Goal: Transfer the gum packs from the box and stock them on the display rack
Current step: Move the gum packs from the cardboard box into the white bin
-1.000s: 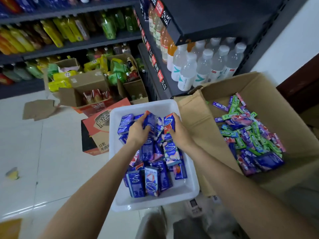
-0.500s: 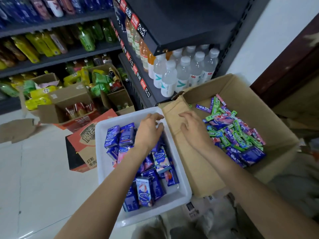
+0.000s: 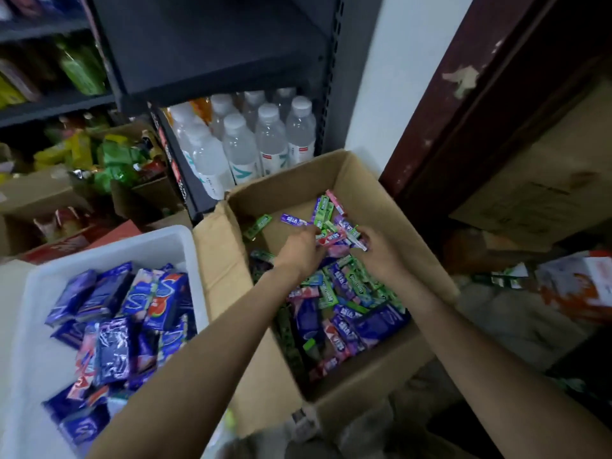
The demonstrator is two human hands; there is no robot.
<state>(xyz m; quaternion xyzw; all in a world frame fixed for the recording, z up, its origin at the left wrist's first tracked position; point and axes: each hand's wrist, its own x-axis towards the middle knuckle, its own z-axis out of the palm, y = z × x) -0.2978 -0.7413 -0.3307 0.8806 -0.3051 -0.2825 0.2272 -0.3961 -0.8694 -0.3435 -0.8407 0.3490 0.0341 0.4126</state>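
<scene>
An open cardboard box (image 3: 381,200) holds a heap of gum packs (image 3: 344,293) in green, purple, pink and blue. Both my hands are down inside it at the far end of the heap. My left hand (image 3: 299,250) curls its fingers round a few slim gum sticks (image 3: 334,238). My right hand (image 3: 376,248) grips the other end of the same cluster. To the left stands a white plastic tray (image 3: 33,359) filled with blue gum packs (image 3: 112,329).
A black shelf unit (image 3: 212,54) with water bottles (image 3: 251,144) stands behind the box. Open cartons of snacks (image 3: 109,160) sit on the floor at the left. A dark wooden door frame (image 3: 463,111) and more cartons are at the right.
Both hands left the white tray, crossed the box flap and reached into the cardboard box, where they now grip gum sticks. The view swung right.
</scene>
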